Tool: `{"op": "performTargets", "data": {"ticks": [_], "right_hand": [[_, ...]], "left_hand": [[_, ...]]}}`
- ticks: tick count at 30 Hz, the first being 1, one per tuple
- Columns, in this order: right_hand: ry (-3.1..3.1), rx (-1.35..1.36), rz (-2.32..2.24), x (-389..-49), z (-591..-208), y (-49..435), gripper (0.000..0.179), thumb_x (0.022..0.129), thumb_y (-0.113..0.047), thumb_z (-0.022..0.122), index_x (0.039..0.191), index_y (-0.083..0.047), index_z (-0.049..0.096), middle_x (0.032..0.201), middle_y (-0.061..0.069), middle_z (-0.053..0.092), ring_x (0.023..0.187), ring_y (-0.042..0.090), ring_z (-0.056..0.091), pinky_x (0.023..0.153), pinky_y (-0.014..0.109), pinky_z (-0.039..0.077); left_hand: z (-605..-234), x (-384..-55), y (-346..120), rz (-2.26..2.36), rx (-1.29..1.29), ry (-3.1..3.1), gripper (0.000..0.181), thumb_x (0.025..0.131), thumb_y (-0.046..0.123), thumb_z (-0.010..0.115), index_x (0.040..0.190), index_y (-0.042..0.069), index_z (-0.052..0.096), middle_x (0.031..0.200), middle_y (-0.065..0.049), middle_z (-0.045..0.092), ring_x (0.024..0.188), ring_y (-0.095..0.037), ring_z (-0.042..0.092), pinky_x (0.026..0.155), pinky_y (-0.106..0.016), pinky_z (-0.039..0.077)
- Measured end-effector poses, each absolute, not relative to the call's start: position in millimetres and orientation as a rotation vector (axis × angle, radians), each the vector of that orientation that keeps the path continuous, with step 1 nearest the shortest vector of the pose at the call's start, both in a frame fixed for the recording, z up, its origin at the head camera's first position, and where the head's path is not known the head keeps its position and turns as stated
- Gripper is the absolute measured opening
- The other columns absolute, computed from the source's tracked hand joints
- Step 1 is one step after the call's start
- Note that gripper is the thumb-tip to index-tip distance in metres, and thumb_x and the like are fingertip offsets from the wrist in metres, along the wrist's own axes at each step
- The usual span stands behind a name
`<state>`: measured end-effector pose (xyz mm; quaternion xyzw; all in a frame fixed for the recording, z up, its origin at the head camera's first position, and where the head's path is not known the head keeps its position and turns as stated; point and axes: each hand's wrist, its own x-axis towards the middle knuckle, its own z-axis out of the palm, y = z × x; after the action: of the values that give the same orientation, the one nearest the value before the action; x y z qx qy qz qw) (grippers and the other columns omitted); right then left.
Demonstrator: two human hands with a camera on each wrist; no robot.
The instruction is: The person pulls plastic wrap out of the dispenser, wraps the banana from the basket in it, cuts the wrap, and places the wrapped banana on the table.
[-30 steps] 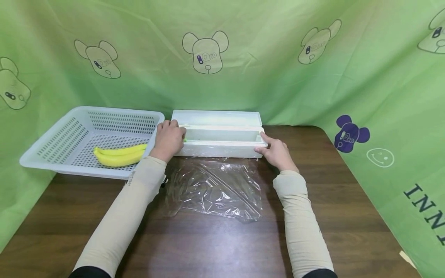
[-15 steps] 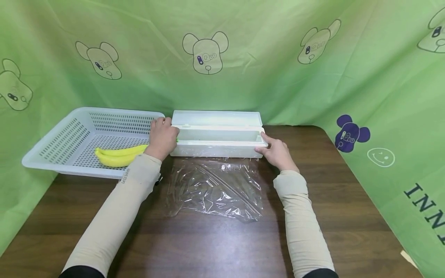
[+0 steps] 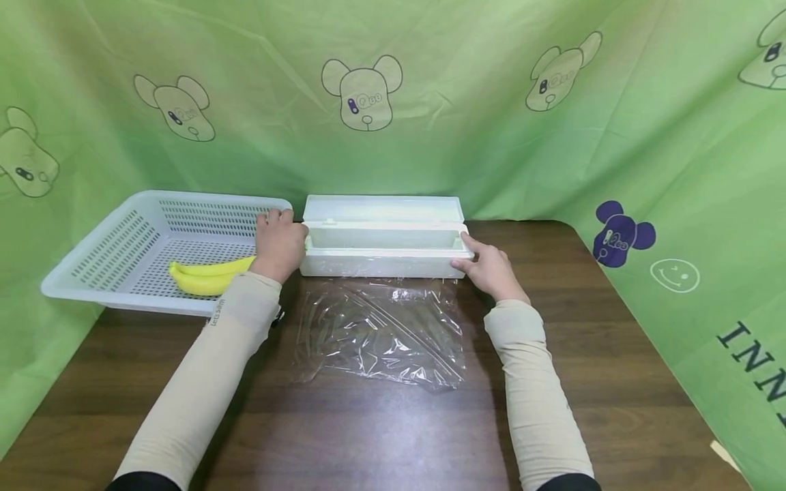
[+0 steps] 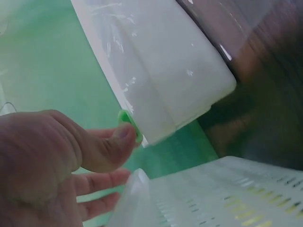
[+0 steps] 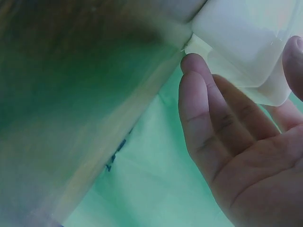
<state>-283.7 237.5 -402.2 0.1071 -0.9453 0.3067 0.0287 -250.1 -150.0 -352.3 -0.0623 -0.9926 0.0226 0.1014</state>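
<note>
A long white cling film dispenser [image 3: 383,266] lies at the back of the table, its lid [image 3: 383,208] raised. Transparent cling film [image 3: 381,334] spreads from its front edge onto the tabletop, creased and shiny. My left hand [image 3: 279,247] is at the dispenser's left end, beside the basket. In the left wrist view, its thumb and index finger pinch a small green slider [image 4: 124,116] at the dispenser's corner. My right hand [image 3: 489,271] holds the right end with thumb and forefinger; the other fingers [image 5: 194,104] extend beside the end wall in the right wrist view.
At the left stands a white perforated basket [image 3: 92,293], touching or nearly touching my left hand. Yellow bananas [image 3: 205,279] lie inside it. A green printed cloth [image 3: 467,150] hangs behind the brown wooden table [image 3: 368,443] and along its sides.
My left hand has moved left along the dispenser to its left end, carrying the green slider. My right hand has stayed on the right end. The film lies as before.
</note>
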Motion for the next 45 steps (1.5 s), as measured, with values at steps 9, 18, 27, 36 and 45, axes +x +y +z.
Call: {"op": "performTargets", "data": {"ticks": [9, 18, 27, 36, 45], "right_hand": [[-2.921, 0.392, 0.683, -276.4, -386.8, 219.2, 0.062, 0.095, -0.022, 0.072, 0.148, -0.003, 0.048, 0.143, 0.026, 0.052, 0.129, 0.048, 0.048, 0.105, 0.059, 0.038], [-2.763, 0.489, 0.592, -269.7, -369.9, 196.4, 0.016, 0.086, -0.002, 0.07, 0.095, -0.002, 0.057, 0.114, 0.021, 0.056, 0.101, 0.046, 0.054, 0.081, 0.059, 0.046], [-2.718, 0.514, 0.576, -264.3, -364.8, 201.4, 0.01, 0.084, 0.0, 0.066, 0.09, -0.001, 0.058, 0.11, 0.022, 0.057, 0.098, 0.047, 0.055, 0.08, 0.06, 0.045], [-2.695, 0.455, 0.581, -268.0, -383.0, 205.0, 0.013, 0.088, -0.002, 0.07, 0.099, -0.002, 0.063, 0.128, 0.026, 0.057, 0.111, 0.05, 0.054, 0.088, 0.062, 0.045], [-2.68, 0.444, 0.577, -267.1, -388.1, 208.3, 0.005, 0.085, 0.0, 0.064, 0.086, 0.001, 0.06, 0.119, 0.023, 0.061, 0.106, 0.046, 0.057, 0.088, 0.058, 0.046]], "left_hand": [[-371.8, -227.3, -136.6, -0.231, -0.161, -2.854, 0.025, 0.091, 0.008, 0.06, 0.114, 0.004, 0.071, 0.135, -0.024, 0.055, 0.131, -0.044, 0.04, 0.11, -0.064, 0.023], [-376.4, -222.7, -135.8, -0.298, -0.194, -2.647, 0.005, 0.092, 0.004, 0.068, 0.092, 0.002, 0.073, 0.122, -0.018, 0.064, 0.127, -0.041, 0.046, 0.113, -0.061, 0.022], [-368.8, -226.4, -135.5, -0.338, -0.252, -2.707, 0.009, 0.095, 0.006, 0.063, 0.088, 0.002, 0.067, 0.116, -0.02, 0.062, 0.124, -0.042, 0.045, 0.112, -0.059, 0.024], [-375.1, -232.2, -138.3, -0.405, -0.326, -2.806, 0.009, 0.092, 0.007, 0.055, 0.086, 0.003, 0.062, 0.099, -0.016, 0.059, 0.111, -0.041, 0.049, 0.113, -0.059, 0.021], [-377.8, -237.9, -140.5, -0.433, -0.412, -2.806, 0.006, 0.091, 0.007, 0.062, 0.085, 0.007, 0.061, 0.09, -0.009, 0.06, 0.093, -0.034, 0.052, 0.11, -0.053, 0.027]]}}
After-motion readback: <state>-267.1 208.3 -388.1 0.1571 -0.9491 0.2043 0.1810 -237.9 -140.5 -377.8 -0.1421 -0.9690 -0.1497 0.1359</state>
